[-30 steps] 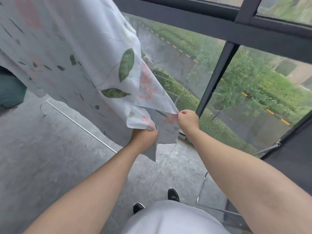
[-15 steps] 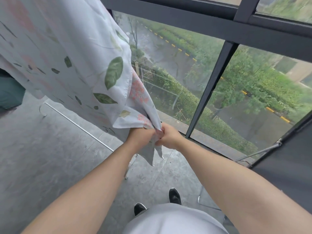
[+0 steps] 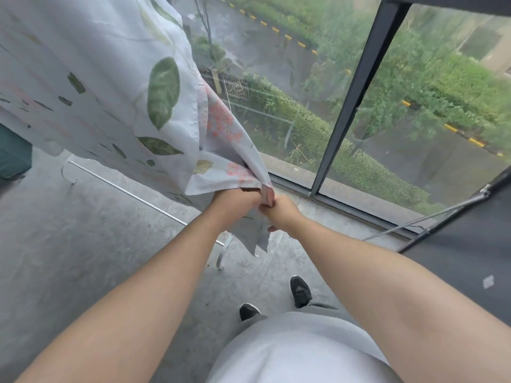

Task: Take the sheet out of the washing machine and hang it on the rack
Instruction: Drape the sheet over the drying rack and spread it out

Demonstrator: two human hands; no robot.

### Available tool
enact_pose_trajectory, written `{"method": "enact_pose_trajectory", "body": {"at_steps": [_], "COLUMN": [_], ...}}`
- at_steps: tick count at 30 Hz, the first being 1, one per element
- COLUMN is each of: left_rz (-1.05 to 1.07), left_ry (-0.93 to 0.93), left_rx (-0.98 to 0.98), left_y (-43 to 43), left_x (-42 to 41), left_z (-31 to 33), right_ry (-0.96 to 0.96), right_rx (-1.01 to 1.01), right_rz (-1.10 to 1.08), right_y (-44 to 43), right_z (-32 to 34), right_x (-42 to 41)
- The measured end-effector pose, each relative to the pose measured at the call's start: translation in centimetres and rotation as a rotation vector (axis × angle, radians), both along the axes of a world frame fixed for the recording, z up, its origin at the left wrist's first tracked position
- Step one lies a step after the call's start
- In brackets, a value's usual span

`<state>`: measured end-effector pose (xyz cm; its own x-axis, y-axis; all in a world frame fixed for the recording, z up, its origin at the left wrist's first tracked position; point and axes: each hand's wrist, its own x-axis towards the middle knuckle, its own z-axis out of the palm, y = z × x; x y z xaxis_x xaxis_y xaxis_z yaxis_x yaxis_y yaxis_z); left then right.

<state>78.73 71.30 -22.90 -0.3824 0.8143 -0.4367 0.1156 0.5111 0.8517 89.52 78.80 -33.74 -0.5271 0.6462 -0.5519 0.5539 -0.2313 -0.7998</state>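
Note:
The white sheet [image 3: 96,87], printed with green leaves and pink flowers, hangs down from above and fills the upper left. Its lower corner is bunched where my two hands meet. My left hand [image 3: 235,203] grips the bunched hem from the left. My right hand [image 3: 282,212] grips the same corner from the right, fist against fist, and a short tail of cloth dangles below them. The rack's upper bar is out of view; only its metal base bar [image 3: 132,194] and a curved foot [image 3: 222,252] lie on the floor under the sheet.
A floor-to-ceiling window with a dark frame post [image 3: 348,106] stands close ahead and to the right. A dark panel [image 3: 464,258] with a thin metal rod leans at the right. A dark green object [image 3: 13,156] sits at the far left. Grey floor [image 3: 69,258] spreads below, my shoes [image 3: 300,290] on it.
One second ago my hands held the hem apart, spread between them. My right hand came left to meet the left hand, bunching the corner. The camera has tilted downward.

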Motion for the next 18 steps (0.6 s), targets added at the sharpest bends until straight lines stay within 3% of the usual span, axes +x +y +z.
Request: {"method": "enact_pose_trajectory", "body": {"at_steps": [5,8,12,18], "left_rz": [0.042,0.077,-0.15,0.002], "left_ry": [0.213,0.246,0.499,0.514], "left_rx": [-0.094,-0.132,-0.416,-0.418], "left_y": [1.1,1.6,3.4,5.4], "left_x": [-0.6,0.0,0.8,0.2], "left_z": [-3.4,-4.5,-5.8,-8.3], "right_ry": [0.006,0.003,-0.002,-0.042], "right_rx": [-0.014,-0.021,-0.04,-0.062], "right_rz": [-0.026,0.015,0.125,0.226], "right_y": [0.6,0.3,0.3,1.5], "right_z": [-2.2,-3.0,-4.1,-6.0], "right_x": [0.3,0.4,1.0,0.8]}}
